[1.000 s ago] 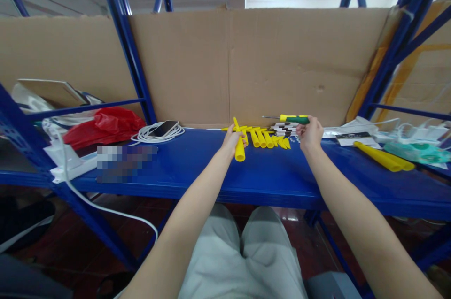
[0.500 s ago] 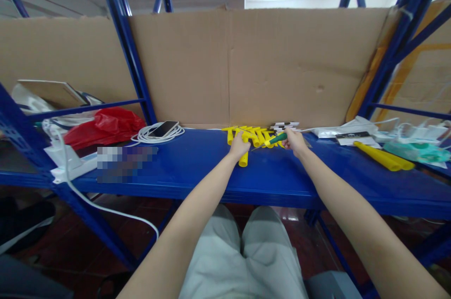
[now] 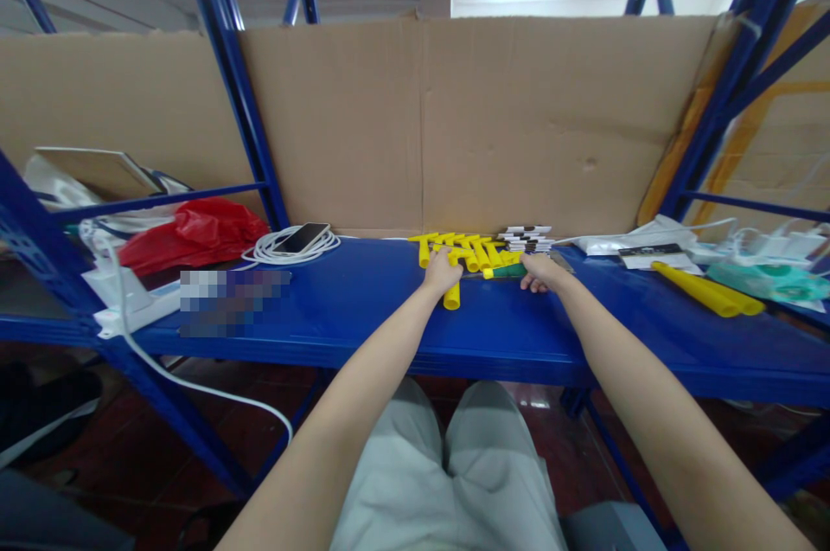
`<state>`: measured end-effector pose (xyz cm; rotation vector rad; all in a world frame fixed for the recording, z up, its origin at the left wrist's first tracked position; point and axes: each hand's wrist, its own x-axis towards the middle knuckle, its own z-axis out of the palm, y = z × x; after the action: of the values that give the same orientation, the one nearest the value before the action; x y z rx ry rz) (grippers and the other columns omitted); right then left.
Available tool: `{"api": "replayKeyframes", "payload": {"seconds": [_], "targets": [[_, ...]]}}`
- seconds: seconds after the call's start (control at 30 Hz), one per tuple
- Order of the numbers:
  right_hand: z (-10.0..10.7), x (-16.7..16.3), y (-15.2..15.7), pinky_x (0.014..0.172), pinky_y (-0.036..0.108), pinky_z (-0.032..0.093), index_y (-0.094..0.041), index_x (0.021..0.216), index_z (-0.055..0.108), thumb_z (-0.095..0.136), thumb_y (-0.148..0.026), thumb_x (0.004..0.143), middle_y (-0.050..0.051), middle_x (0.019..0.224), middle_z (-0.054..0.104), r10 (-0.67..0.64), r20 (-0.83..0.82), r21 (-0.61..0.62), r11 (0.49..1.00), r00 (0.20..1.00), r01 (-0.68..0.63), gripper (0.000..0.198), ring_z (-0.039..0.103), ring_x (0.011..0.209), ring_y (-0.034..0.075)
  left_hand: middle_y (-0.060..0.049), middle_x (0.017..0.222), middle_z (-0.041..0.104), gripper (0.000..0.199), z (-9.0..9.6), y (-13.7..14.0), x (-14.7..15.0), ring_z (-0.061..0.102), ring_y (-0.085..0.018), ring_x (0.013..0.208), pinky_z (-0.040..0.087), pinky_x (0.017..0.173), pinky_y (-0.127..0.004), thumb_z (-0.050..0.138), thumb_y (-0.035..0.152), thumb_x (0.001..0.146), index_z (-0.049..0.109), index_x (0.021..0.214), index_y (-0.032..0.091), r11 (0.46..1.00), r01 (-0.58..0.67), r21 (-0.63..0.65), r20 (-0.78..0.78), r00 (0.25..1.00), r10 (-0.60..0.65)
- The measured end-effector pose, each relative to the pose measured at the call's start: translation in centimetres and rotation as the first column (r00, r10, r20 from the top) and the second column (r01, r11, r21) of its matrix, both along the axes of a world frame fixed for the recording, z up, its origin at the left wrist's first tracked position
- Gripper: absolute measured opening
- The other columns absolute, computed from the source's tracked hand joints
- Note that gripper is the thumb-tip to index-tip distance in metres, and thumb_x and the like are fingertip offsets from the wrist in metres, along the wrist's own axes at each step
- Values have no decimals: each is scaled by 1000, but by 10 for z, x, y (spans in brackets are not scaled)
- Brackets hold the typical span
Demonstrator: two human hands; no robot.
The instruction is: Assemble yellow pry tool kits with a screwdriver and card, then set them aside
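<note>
Cardboard backs the blue metal shelf (image 3: 363, 309). My left hand (image 3: 442, 272) grips a yellow plastic tube (image 3: 452, 293) mid-shelf; my right hand (image 3: 541, 272) rests on the green-handled screwdriver (image 3: 504, 272) — loosely held, it could roll into the yellow pile.

Blue shelf (image 3: 363, 309) bears yellow tubes (image 3: 476, 253), phone (image 3: 300, 237).

Yellow tube (image 3: 452, 295), yellow tubes (image 3: 468, 248), green-yellow screwdriver (image 3: 504, 272) on blue shelf (image 3: 363, 309). Left of tubes: white cable (image 3: 272, 252), red bag (image 3: 188, 233). Behind: brown cardboard (image 3: 454, 118).
</note>
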<state>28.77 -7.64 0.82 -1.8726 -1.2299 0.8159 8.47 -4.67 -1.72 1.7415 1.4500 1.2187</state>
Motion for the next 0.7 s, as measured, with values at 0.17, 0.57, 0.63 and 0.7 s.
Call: {"api": "replayKeyframes", "payload": {"seconds": [0.17,0.57,0.63,0.7], "targets": [[5,6,0,43,23,40,-10,78,67,41,-24,92,3,39,55,60,410,-18,998,910,-57,33,48,32,13,-13,127,58,43,10,-14,1,53,-24,123,38,108,-32,56,17,82,57,125,16,984,-87,155,-298,946,131],[9,26,10,87,38,49,-11,108,68,48,-24,84,22,110,68,-202,638,172,978,743,118,34,65,106,31,-9,120,63,36,19,-29,1,58,-22,115,43,104,-33,56,16,82,65,117,20,963,-64,262,-386,908,165],[7,35,23,89,38,48,-10,116,64,48,-25,84,21,113,66,-247,607,226,965,756,134,38,63,108,30,-9,118,63,34,20,-30,2,58,-22,115,42,104,-32,56,16,83,66,116,19,962,-58,268,-390,906,163],[7,43,37,92,37,47,-9,123,59,50,-24,84,21,118,63,-260,570,282,953,780,111,43,60,111,29,-10,117,64,33,21,-33,3,58,-22,115,42,104,-31,55,16,84,66,115,17,960,-44,277,-395,905,156]]}}
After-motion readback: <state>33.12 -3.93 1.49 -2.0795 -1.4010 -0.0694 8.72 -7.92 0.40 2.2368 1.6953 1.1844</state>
